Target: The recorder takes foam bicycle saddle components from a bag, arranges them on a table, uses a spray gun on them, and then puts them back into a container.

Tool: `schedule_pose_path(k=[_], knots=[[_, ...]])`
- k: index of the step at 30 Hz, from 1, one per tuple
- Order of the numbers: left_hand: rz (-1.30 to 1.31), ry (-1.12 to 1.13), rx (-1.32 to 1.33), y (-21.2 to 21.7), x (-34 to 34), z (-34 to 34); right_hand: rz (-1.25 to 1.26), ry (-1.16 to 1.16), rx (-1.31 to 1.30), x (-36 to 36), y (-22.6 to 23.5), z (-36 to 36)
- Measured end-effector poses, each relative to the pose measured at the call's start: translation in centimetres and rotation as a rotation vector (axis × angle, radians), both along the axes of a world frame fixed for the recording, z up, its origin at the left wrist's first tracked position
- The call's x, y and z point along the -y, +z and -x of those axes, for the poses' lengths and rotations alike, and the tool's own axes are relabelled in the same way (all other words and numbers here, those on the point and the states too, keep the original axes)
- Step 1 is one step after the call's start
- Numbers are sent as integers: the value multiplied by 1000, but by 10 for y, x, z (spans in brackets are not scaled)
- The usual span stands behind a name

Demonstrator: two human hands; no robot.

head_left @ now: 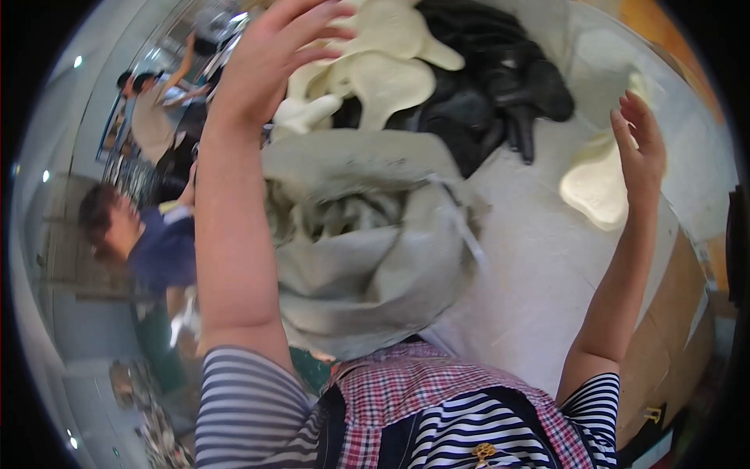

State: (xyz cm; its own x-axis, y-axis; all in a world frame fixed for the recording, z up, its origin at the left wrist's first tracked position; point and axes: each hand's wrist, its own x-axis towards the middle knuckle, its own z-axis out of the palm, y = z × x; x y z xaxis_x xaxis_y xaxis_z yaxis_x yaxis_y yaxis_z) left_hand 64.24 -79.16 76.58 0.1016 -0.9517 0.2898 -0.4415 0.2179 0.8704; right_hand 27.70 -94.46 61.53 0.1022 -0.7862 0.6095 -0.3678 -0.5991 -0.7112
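My left hand [269, 59] is raised at the upper left with its fingers spread, open. It is beside a heap of cream-coloured, lobed, rubbery-looking pieces [394, 82]; no piece shows in its fingers. My right hand [645, 152] is stretched far out to the right, fingers apart. Just beside it is another cream piece [595, 184], flat with a rounded end; I see no grip on it. Close in front of my body stands a grey-green sack [367, 270], its mouth open and its rim folded over. The inside is mostly creased cloth.
Black rubbery pieces [476, 102] lie heaped behind the sack, next to the cream ones, on a pale table [519, 234]. Brown cardboard [664, 336] is at the right edge. To the left, a person in dark blue [164, 246] is close by, and others work farther back.
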Motion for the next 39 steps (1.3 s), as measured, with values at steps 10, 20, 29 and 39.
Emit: schedule_pose_path(k=[10,20,29,39], knots=[[-632,421,161,-282,-317,-102,-173,1380,-429,-264,-8,-350],[-830,914,-17,-285,-430,-131,-699,1077,-973,-309,-194,-476],[-399,939,-361,-299,-372,-196,-851,1229,-1016,-299,-253,-524],[-920,652,195,-376,-271,-233,42,892,-1508,-296,-168,-440]])
